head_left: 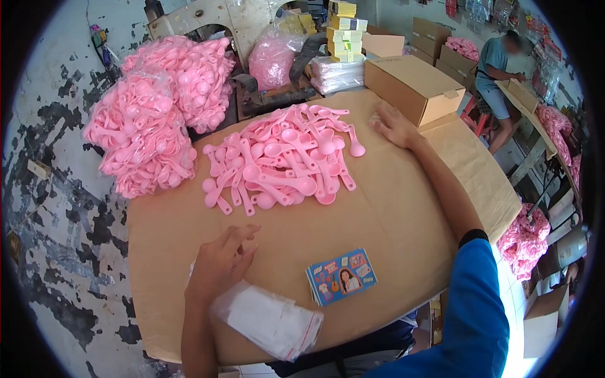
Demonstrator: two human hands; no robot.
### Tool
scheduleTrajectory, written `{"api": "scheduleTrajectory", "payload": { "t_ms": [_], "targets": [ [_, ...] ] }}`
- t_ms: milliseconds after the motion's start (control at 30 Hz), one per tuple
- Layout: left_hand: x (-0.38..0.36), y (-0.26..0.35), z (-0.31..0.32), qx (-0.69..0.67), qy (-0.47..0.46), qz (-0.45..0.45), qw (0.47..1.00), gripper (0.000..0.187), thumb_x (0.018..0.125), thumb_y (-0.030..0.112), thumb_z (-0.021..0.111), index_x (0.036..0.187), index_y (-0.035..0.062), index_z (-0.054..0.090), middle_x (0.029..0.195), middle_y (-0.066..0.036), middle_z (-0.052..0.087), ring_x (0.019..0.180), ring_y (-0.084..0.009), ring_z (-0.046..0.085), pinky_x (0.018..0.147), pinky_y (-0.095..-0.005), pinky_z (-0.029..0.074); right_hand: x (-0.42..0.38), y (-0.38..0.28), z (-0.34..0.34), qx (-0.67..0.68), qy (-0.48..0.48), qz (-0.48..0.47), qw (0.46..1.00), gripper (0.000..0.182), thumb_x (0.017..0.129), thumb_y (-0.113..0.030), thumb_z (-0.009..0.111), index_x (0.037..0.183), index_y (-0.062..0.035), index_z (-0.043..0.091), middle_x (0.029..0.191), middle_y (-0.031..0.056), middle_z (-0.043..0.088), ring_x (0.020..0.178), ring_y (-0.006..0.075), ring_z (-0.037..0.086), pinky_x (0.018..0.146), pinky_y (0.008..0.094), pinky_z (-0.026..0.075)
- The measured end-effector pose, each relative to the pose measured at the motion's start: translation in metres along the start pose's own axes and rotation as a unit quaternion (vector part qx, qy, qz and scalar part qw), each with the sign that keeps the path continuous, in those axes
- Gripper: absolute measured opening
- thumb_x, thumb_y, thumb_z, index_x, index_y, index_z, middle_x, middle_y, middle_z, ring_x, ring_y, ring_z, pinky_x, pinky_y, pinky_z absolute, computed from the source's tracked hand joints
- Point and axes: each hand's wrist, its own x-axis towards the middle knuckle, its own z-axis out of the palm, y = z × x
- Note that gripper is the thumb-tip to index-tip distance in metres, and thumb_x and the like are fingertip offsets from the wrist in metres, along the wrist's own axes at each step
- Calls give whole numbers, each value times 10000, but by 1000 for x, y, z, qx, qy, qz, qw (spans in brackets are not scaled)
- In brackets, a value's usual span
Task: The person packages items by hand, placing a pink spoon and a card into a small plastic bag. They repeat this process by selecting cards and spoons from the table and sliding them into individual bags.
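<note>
A loose heap of pink plastic spoons (283, 160) lies in the middle of a cardboard-covered table (378, 220). My left hand (220, 261) rests near the front edge on a stack of small clear plastic bags (271, 321), fingers spread, holding nothing. My right hand (394, 126) lies flat and open on the table at the far right, just beside the spoon heap and next to a brown cardboard box (413, 85). A small stack of blue printed cards (340, 277) lies near the front, between my arms.
Big clear bags packed with pink spoons (157, 113) stand at the left. Yellow boxes (345, 34) and more bagged goods sit behind. Another person (498, 69) sits at a bench at the far right, with cartons around.
</note>
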Motion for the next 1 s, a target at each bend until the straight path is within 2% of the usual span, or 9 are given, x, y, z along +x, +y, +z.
{"api": "scheduleTrajectory", "payload": {
  "t_ms": [167, 367, 467, 567, 667, 767, 867, 967, 1000],
  "targets": [
    [-1, -1, -4, -12, 12, 7, 1000, 384, 836, 43, 674, 1206, 95, 588, 942, -72, 646, 651, -174, 634, 589, -299, 525, -15, -11, 2, -76, 82, 22, 993, 752, 957, -589, 361, 1515, -99, 246, 1564, 156, 246, 1461, 285, 194, 1182, 483, 134],
    [-3, -6, -6, -4, 13, -8, 1000, 370, 858, 79, 653, 1220, 116, 586, 948, -52, 641, 657, -183, 638, 603, -315, 528, -37, -19, 0, 57, 253, 1, 966, 669, 988, -524, 343, 1505, -104, 274, 1546, 169, 277, 1444, 312, 232, 1181, 487, 144],
    [-3, -4, -9, -3, 13, -11, 1000, 357, 864, 103, 645, 1215, 132, 587, 953, -42, 640, 663, -194, 649, 613, -330, 529, -42, -16, 7, 45, 258, 17, 965, 598, 1006, -476, 332, 1459, -89, 373, 1521, 170, 327, 1436, 330, 246, 1179, 491, 154],
    [-3, -4, -11, 3, 5, -17, 1000, 356, 863, 107, 645, 1214, 133, 587, 947, -43, 644, 662, -200, 655, 614, -332, 529, -46, -15, 8, -38, 137, 121, 982, 535, 1012, -441, 348, 1359, -66, 510, 1478, 166, 400, 1404, 353, 300, 1169, 496, 183],
    [-3, -7, -11, 11, 10, -12, 1000, 356, 859, 81, 655, 1207, 121, 597, 923, -47, 643, 626, -182, 626, 589, -310, 521, -47, -14, 4, -43, 299, 35, 953, 499, 1017, -417, 361, 1256, -52, 601, 1437, 168, 452, 1374, 368, 337, 1158, 503, 208],
    [-4, -5, -10, 6, 18, -9, 1000, 353, 855, 67, 661, 1200, 115, 603, 912, -49, 640, 606, -172, 610, 572, -300, 514, -49, -18, 1, -151, 265, 21, 952, 430, 1015, -366, 407, 1190, -54, 645, 1387, 160, 509, 1332, 355, 397, 1147, 506, 235],
    [-3, -5, -11, 7, 24, -6, 1000, 341, 852, 68, 665, 1186, 110, 610, 905, -51, 641, 605, -172, 609, 570, -300, 511, -50, -25, -10, -91, 335, -28, 938, 359, 1010, -293, 454, 1125, -39, 680, 1325, 163, 564, 1284, 348, 465, 1115, 486, 303],
    [-4, -9, -11, 7, 28, 0, 1000, 323, 849, 71, 670, 1167, 101, 622, 893, -54, 644, 604, -173, 607, 572, -299, 511, -41, -31, -17, 64, 458, -6, 886, 269, 993, -208, 516, 1064, -29, 703, 1112, 143, 679, 1020, 261, 641, 932, 396, 475],
    [-4, -11, -11, 6, 29, 1, 1000, 317, 848, 72, 672, 1160, 98, 626, 888, -56, 645, 603, -173, 606, 573, -299, 511, -45, -43, -27, 140, 417, 36, 897, 244, 985, -192, 533, 1019, -22, 704, 1023, 128, 680, 919, 221, 633, 848, 364, 484]
  ]
}}
